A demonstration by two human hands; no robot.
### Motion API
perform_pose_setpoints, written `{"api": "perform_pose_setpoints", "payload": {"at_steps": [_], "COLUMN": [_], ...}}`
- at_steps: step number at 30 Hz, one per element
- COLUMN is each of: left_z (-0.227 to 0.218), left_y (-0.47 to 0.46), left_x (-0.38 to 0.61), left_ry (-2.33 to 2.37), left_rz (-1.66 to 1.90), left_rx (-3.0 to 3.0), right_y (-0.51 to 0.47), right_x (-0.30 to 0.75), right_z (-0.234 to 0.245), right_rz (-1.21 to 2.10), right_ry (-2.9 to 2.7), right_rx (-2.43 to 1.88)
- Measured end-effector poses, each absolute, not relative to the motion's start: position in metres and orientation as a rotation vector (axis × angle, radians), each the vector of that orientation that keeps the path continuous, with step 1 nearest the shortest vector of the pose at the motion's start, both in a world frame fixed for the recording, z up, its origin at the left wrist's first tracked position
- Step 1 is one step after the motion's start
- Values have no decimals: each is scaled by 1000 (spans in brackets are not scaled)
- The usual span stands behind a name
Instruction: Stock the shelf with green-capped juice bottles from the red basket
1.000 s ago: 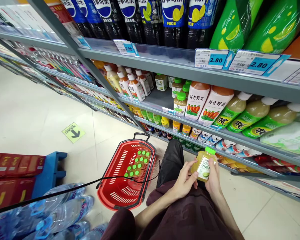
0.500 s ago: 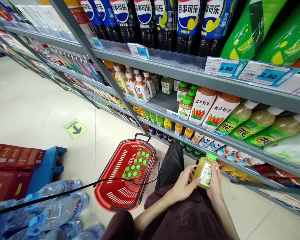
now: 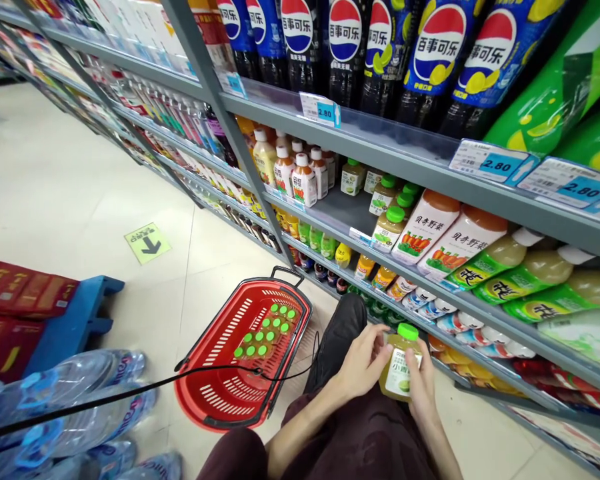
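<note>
A small juice bottle (image 3: 398, 373) with a green cap and a white label stands nearly upright above my lap. My right hand (image 3: 422, 381) wraps its right side, thumb across the label. At the bottle's left side is my left hand (image 3: 364, 359), fingers curled and thumb pressed to it; its fingertips are partly hidden. To the left on the floor sits a red shopping basket (image 3: 209, 347) with several green-capped bottles (image 3: 265, 332) grouped at its far right end. Similar green-capped bottles (image 3: 389, 227) stand on the shelf ahead.
A grey shelf unit (image 3: 330, 137) runs along the front and right, with cola bottles (image 3: 347, 40) on top. Big water bottles (image 3: 80, 400) and a blue pallet (image 3: 75, 317) with red boxes lie left. A black cord (image 3: 130, 392) crosses over the basket.
The view has shifted, so the shelves sit further right and lower. The bottle is slightly lower and further left in the picture, still between both hands.
</note>
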State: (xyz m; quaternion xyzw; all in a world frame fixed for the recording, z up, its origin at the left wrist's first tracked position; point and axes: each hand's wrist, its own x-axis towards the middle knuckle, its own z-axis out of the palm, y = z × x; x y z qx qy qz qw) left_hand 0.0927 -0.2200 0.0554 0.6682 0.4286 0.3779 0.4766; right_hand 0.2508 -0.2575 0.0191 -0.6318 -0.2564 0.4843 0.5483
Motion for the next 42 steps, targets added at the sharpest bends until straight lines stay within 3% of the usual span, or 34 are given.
{"api": "perform_pose_setpoints", "payload": {"at_steps": [18, 33, 38, 42], "left_z": [53, 50, 62, 81], "left_y": [-205, -192, -178, -156], "left_x": [56, 38, 27, 14], "left_ry": [1262, 1329, 1470, 1524], "left_rz": [648, 927, 896, 1127], "left_rx": [1904, 2185, 2255, 2236], "right_y": [-247, -226, -221, -226], "right_x": [219, 201, 206, 218], "right_z": [22, 26, 26, 21], "right_rz": [1054, 1170, 1256, 1405], "right_ry": [-1233, -1200, -1079, -886], "right_rx": [-1524, -1347, -1342, -1367]}}
